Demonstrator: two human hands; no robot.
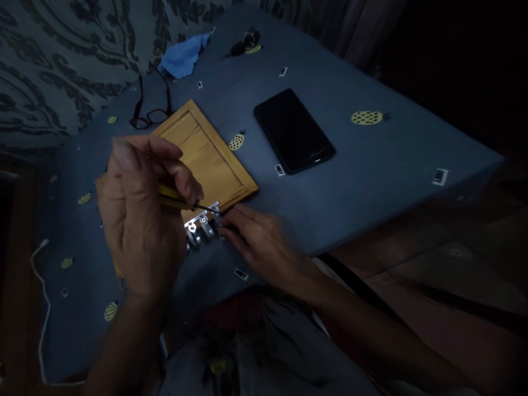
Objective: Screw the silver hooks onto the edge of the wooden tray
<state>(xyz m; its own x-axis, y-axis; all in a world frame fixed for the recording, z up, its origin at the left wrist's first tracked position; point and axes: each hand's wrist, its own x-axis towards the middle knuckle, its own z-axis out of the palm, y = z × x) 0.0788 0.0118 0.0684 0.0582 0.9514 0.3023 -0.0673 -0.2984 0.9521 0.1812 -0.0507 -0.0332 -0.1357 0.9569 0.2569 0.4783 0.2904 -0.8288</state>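
Observation:
A wooden panel with a raised frame lies on the table, and a strip of metal hooks runs along its near edge. My left hand, raised over the panel's left part, is closed around a yellow-handled screwdriver. The screwdriver's dark, thin shaft points right, its tip by the hook at the right end of the strip. At that same end hook, my right hand has its thumb and fingertips pinched together. My left hand hides part of the panel and perhaps more hooks.
A black smartphone lies right of the panel on the blue pineapple-print tablecloth. Eyeglasses, a blue cloth and dark keys lie toward the back. A white cable runs down the left side. The room is dim.

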